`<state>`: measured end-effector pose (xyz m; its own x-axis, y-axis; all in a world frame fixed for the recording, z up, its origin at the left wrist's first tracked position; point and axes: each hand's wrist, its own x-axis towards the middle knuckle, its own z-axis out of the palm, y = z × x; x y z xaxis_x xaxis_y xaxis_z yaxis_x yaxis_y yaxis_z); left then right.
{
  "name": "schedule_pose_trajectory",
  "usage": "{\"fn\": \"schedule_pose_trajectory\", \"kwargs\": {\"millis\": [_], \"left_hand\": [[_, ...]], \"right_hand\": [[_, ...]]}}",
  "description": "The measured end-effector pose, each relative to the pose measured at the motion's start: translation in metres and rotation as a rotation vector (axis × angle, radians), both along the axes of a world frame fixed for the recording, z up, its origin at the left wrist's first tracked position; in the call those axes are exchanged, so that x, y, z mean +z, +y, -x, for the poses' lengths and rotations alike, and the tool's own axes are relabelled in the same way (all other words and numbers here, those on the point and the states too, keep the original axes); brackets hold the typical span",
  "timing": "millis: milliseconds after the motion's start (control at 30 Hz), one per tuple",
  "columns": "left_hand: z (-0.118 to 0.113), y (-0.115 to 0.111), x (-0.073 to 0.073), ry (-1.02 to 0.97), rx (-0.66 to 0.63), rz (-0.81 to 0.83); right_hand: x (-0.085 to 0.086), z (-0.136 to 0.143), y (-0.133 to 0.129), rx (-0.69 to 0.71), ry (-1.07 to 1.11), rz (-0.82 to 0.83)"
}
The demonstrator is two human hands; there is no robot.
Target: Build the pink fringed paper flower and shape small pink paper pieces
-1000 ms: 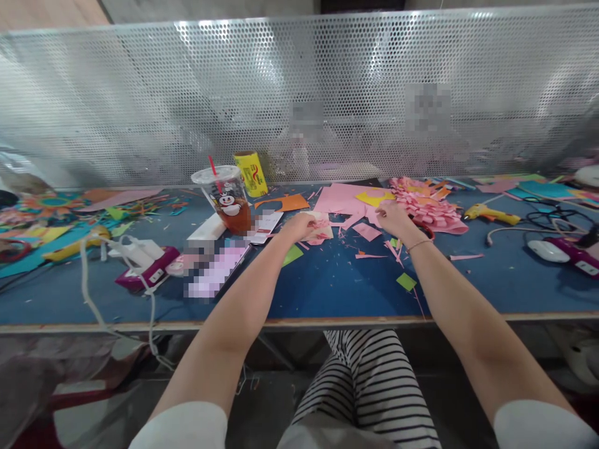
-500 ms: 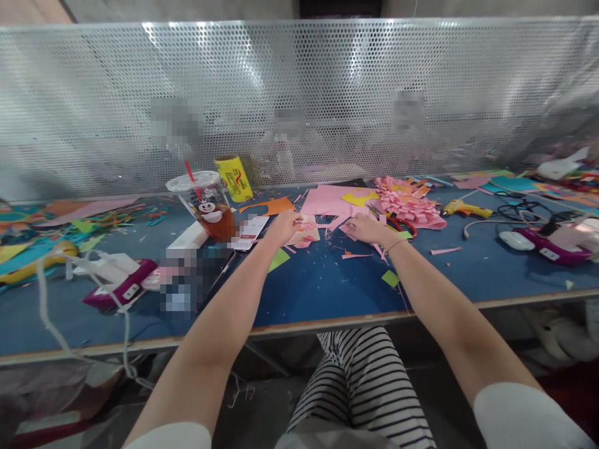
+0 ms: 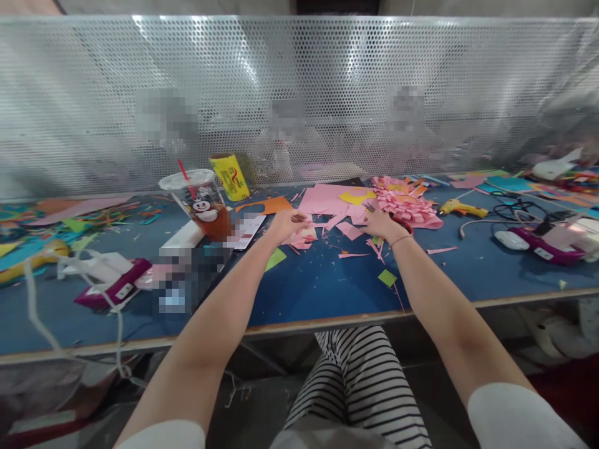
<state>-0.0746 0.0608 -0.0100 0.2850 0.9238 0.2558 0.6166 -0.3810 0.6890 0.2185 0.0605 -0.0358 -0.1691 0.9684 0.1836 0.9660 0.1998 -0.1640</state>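
Note:
My left hand (image 3: 285,226) is closed at the fingertips on a small pink paper piece (image 3: 305,236), which looks layered and lies low over the table. My right hand (image 3: 380,226) is over a pair of scissors with a red handle (image 3: 403,224). Its fingers curl round the scissors, which are mostly hidden beneath the palm. Just left of that hand lies a loose pink paper square (image 3: 349,231). Beyond both hands is a large pink sheet (image 3: 322,198) with a yellow paper scrap (image 3: 355,197) on it. A fringed pink paper flower (image 3: 406,202) sits behind my right hand.
On the left stand a drink cup (image 3: 206,209) with a red straw and a yellow tape roll (image 3: 230,178). Glue guns (image 3: 463,208) and purple power strips (image 3: 116,284) with cables lie on both sides. A perforated metal screen (image 3: 318,93) closes off the back.
My right hand has moved right and away from the pink paper scraps, onto the scissors. A pink square now lies loose there. My left hand stays at the pink paper piece.

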Motion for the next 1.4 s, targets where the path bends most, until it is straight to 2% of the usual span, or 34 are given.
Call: {"fn": "schedule_pose_trajectory", "kwargs": {"millis": [100, 167, 300, 367, 433, 500, 600, 667, 900, 1033, 1233, 1333, 1400], "left_hand": [[-0.011, -0.01, 0.002, -0.298, -0.146, 0.154], [-0.018, -0.016, 0.003, -0.448, -0.182, 0.24], [-0.027, -0.025, 0.004, -0.58, -0.208, 0.391], [-0.029, -0.027, 0.005, -0.621, -0.219, 0.433], [-0.031, -0.029, 0.006, -0.658, -0.24, 0.462], [-0.032, -0.03, 0.006, -0.687, -0.266, 0.49], [-0.035, -0.031, 0.005, -0.696, -0.295, 0.53], [-0.036, -0.032, 0.005, -0.704, -0.301, 0.54], [-0.04, -0.037, 0.013, -0.763, -0.306, 0.513], [-0.044, -0.037, 0.008, -0.68, -0.315, 0.349], [-0.045, -0.038, 0.01, -0.571, -0.258, 0.252], [-0.042, -0.042, 0.015, -0.517, -0.278, 0.282], [-0.04, -0.045, 0.018, -0.414, -0.309, 0.375]], "right_hand": [[-0.004, 0.002, 0.001, -0.068, -0.078, -0.011], [-0.005, 0.0, 0.002, -0.066, -0.079, -0.022], [0.006, 0.005, -0.002, -0.109, -0.014, -0.136], [0.015, 0.016, -0.009, -0.018, 0.129, -0.197], [0.025, 0.033, -0.017, 0.208, 0.33, -0.112], [0.03, 0.05, -0.026, 0.364, 0.498, -0.038], [0.03, 0.069, -0.035, 0.481, 0.654, 0.012], [0.028, 0.076, -0.037, 0.511, 0.707, 0.004], [0.029, 0.079, -0.038, 0.391, 0.909, 0.005], [0.025, 0.081, -0.036, 0.33, 1.027, 0.004], [0.021, 0.085, -0.034, 0.367, 1.166, 0.121], [0.027, 0.078, -0.036, 0.408, 1.15, 0.21], [0.032, 0.069, -0.037, 0.406, 1.012, 0.262]]}}
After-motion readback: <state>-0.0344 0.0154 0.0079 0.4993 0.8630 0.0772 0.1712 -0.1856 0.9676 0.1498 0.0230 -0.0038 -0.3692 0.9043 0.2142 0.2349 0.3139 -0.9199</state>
